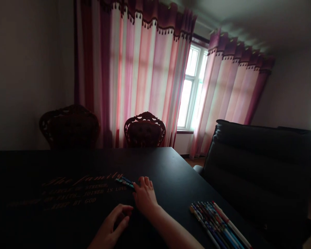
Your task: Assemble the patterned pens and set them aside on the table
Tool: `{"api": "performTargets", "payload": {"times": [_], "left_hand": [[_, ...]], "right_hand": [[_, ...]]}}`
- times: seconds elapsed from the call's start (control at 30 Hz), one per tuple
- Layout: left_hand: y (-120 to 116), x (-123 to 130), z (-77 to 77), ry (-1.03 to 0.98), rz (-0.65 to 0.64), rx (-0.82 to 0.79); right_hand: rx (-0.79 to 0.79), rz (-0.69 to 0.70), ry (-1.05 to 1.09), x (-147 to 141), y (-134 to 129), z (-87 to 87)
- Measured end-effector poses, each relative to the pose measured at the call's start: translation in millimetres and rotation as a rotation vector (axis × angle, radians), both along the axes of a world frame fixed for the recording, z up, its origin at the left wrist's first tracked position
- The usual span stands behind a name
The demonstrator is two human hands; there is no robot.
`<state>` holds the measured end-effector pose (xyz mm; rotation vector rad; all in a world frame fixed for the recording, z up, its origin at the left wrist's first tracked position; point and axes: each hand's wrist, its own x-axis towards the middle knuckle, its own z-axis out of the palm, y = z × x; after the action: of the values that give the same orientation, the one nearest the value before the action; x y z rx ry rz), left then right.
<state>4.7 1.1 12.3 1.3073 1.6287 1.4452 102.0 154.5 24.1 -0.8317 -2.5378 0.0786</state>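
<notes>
Two or more slim blue and teal pens (pixel 124 182) lie together on the black table (pixel 166 162), over the printed lettering. My right hand (pixel 145 197) is at their right end, palm down, its fingers bent around that end. Part of the pens seems hidden under this hand. My left hand (pixel 113 223) is nearer to me, beside my right wrist, with thumb and forefinger apart and nothing between them. At the right, a row of several pens (pixel 217 221) in many colours lies side by side on the table.
Two carved dark chairs, one at the left (pixel 69 126) and one in the middle (pixel 145 129), stand behind the far edge. A large black armchair (pixel 254 173) is close to the table's right edge. Striped curtains (pixel 142 69) hang around a bright window (pixel 189 90).
</notes>
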Motion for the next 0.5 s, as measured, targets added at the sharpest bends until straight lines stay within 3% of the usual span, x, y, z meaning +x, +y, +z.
{"api": "performTargets", "payload": {"times": [0.13,0.3,0.5], "left_hand": [[0,1,4.8,0.008,0.002,0.023],[1,-4,-5.5,0.121,0.047,0.055],[2,-15,-23.2,0.622,0.252,0.106]], "right_hand": [[0.008,-0.017,0.038,-12,-1,-11.1],[-0.012,-0.030,0.004,-14,-6,-9.0],[-0.107,0.105,-0.029,15,-19,1.2]]}}
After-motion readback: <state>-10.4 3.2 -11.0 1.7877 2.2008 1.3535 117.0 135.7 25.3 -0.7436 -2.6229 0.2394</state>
